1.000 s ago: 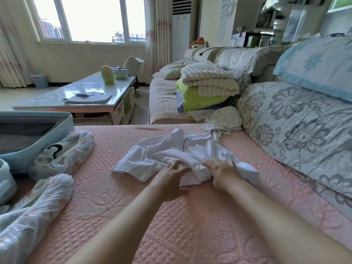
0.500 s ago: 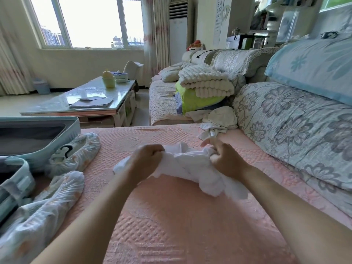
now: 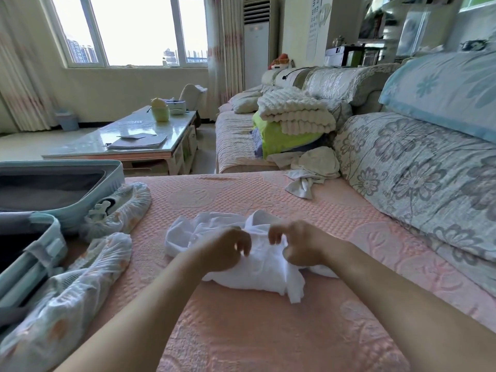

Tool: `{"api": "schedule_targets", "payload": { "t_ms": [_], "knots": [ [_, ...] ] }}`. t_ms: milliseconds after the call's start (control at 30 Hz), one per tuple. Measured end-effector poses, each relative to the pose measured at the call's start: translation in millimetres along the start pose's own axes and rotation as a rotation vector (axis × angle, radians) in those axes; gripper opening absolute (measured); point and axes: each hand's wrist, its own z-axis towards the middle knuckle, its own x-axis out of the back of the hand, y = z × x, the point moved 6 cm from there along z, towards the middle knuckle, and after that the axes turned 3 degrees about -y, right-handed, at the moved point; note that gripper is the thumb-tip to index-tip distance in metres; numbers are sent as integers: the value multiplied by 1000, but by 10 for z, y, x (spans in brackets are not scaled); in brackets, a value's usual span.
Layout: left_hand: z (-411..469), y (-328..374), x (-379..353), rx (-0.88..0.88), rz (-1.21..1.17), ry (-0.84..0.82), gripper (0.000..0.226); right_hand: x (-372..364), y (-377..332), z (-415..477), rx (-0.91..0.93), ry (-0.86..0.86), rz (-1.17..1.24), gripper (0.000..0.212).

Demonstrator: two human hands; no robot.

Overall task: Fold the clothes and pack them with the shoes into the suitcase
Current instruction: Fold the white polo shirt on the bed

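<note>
The white top (image 3: 264, 267) is bunched in a soft heap on the pink sofa cover (image 3: 268, 339), right in front of the person. It is held by both hands. The L hand (image 3: 228, 249) is curled on the cloth at the heap's 9 o'clock side, and the R hand (image 3: 302, 244) is curled on it at 3 o'clock. Fingers of both are bent and a bit of cloth is pinched in each; neither is spread wide. The two grips are set close together near the top of the heap, prob. so an edge can be found and the top can be pulled flat before it is folded.

The suitcase (image 3: 112, 181) is laid open at 9 to 10 o'clock, w/ its dark inside turned up, so things can be put in w/out a long reach. Each shoe is wrapped in a thin see-through cover, prob. so dirt is kept off the clothes. The far shoe (image 3: 126, 208) is leaned on the suitcase wall at 10 o'clock; the near shoe (image 3: 88, 269) is laid at 8 o'clock. A cream cloth (image 3: 314, 167) is crumpled at 1 o'clock by the back cushion (image 3: 418, 167), not yet folded. The folding is judged to be only at its start; no clothes can be seen in the case.
</note>
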Motion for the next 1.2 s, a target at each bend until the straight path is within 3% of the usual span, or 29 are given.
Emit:
{"api": "schedule_targets", "payload": {
  "t_ms": [67,100,167,200,333,400,467,533,600,733,833,933,1000,1100,1133,1200],
  "knots": [
    [-18,70,-252,-60,12,-212,27,-245,73,-20,-47,-269,-45,52],
    [-36,57,-349,-80,46,-279,40,-327,139,-23,-50,-342,-96,59],
    [-54,30,-439,-112,110,-339,68,-401,237,-8,-33,-364,-146,62],
    [-36,39,-432,-126,127,-319,71,-387,258,12,-28,-324,-143,56],
    [61,20,-271,-36,11,-172,30,-129,325,15,-128,-33,-29,40],
    [51,-35,-113,13,-133,-73,26,62,419,-4,-186,164,21,36],
    [6,-118,139,4,-231,169,25,192,544,-29,-268,302,9,32],
    [-56,-192,336,44,-257,375,26,224,570,-36,-319,327,-17,29],
    [-83,-264,436,152,-264,479,27,227,541,-35,-352,343,-30,27],
    [-193,-727,455,533,-164,585,28,253,628,-43,-572,371,-44,23],
    [-222,-984,250,619,-43,394,23,146,659,-26,-635,235,-49,19],
    [-119,-777,186,350,48,390,39,21,610,2,-548,120,-46,36],
    [-82,-436,260,117,14,420,34,-19,538,49,-393,77,-14,54],
    [-15,-89,105,7,-40,86,21,-15,389,64,-202,56,-15,67],
    [-15,-77,-4,13,16,-44,32,3,326,55,-143,69,-40,69],
    [-79,-143,-200,30,146,-240,76,68,144,9,5,129,-50,66]
  ]
}}
